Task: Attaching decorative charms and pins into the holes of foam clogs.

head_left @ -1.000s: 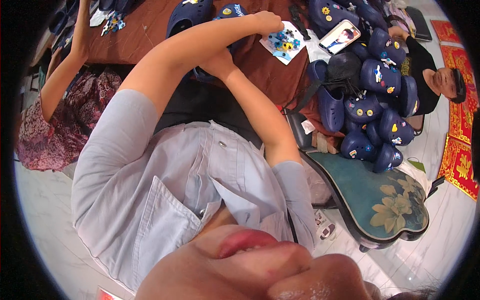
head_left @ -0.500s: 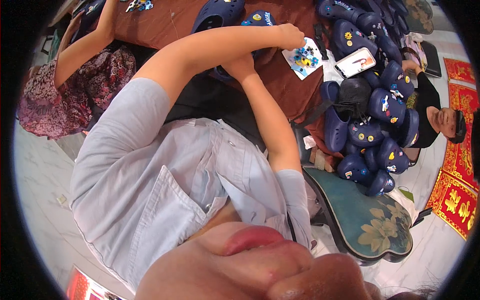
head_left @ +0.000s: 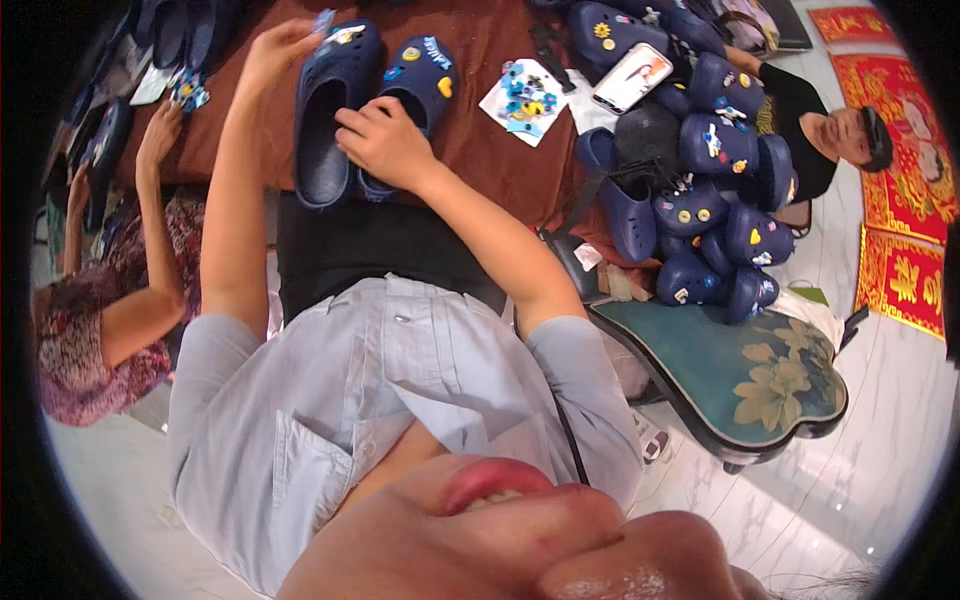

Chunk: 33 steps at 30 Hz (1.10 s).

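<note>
Two navy foam clogs stand side by side in front of me, toes pointing away. The left clog has a white charm near its toe. On the right clog are several charms, yellow ones among them. My left hand pinches a small light-blue shoe charm beside the left clog's toe. My right hand lies over the heel part of the right clog, its curled fingertips on the left clog's inner edge. A white card holding loose blue and yellow charms lies to the right.
A brown cloth covers the table. At the right are piled charm-covered navy clogs and a phone. Another person's hand works at far left near more clogs; a person in black is at far right. A teal flower-patterned stool stands lower right.
My left hand has swung from the charm card on the right over to the left clog's toe, carrying a light-blue charm. The view has shifted, uncovering both clogs and my right hand.
</note>
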Motion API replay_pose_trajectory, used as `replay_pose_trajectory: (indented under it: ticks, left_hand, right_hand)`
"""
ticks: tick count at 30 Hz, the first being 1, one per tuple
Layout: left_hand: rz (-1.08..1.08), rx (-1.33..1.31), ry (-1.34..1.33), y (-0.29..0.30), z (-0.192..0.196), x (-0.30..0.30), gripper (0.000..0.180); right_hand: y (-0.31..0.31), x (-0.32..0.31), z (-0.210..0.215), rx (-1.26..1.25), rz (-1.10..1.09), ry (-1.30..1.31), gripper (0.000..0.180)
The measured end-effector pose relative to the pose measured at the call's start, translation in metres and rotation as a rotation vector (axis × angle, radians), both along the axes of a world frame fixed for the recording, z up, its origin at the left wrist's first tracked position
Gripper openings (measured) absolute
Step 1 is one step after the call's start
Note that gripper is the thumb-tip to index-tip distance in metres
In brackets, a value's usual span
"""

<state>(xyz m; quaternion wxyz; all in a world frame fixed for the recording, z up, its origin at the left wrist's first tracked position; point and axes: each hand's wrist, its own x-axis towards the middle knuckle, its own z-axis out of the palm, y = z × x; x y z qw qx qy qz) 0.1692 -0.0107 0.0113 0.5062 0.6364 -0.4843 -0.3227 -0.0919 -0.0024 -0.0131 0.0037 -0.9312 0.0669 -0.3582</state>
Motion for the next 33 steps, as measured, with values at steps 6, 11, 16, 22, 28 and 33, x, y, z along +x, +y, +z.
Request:
replay_pose_trajectory:
  ticks: [6,11,16,22,28,33]
  left_hand:
    - [0.114,0.097,0.214,0.026,-0.048,0.009,0.025]
    - [0.166,0.111,0.272,0.017,-0.064,0.008,0.024]
    - [0.100,0.102,0.349,0.011,-0.076,0.020,0.021]
    - [0.112,0.207,0.401,0.019,-0.056,0.005,0.021]
    - [0.111,0.178,0.261,0.028,-0.057,0.017,0.019]
    - [0.110,0.197,0.387,-0.001,-0.047,0.002,0.010]
  right_hand:
    - [-0.002,-0.007,0.003,-0.028,-0.043,0.032,0.016]
    - [0.000,-0.004,0.007,-0.019,-0.040,0.049,0.017]
    - [-0.001,-0.002,0.007,-0.028,-0.046,0.053,0.017]
    - [-0.001,-0.001,0.002,-0.007,-0.048,0.042,0.013]
    - [-0.001,0.006,-0.001,0.006,0.022,0.070,0.013]
    - [-0.011,-0.008,0.000,0.008,-0.051,0.090,0.016]
